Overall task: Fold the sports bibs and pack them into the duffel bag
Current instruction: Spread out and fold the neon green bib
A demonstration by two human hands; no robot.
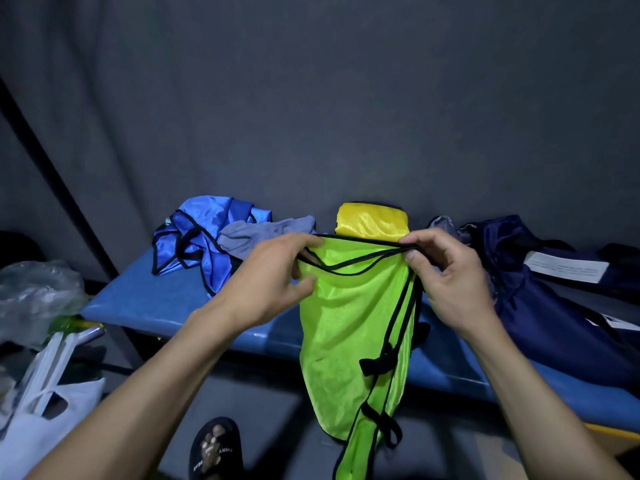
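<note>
Holding one lime-green bib [353, 327] up in front of the blue bench [145, 296], we pinch its black-trimmed top edge at both corners: our left hand [273, 275] grips the left corner with thumb and curled fingers, and our right hand [450, 271] pinches the gathered black trim at the right corner between thumb and forefinger. The bib hangs down past the bench edge, its black ties dangling along the right side. We count four bibs on view: this green one, one yellow bib [370, 220] folded on the bench just behind it, one crumpled blue bib [201, 244] at the left of the bench, and one pale grey bib [263, 233] lying against the blue one. One navy duffel bag [540, 299] sits on the right end of the bench, carrying a white label [564, 268] whose print is too small for us to read. On the floor, one black sandal [216, 448] shows white lettering, partly legible as "EVERY". Two plastic bags lie at the left, one white [41, 410] and one clear [34, 296].
</note>
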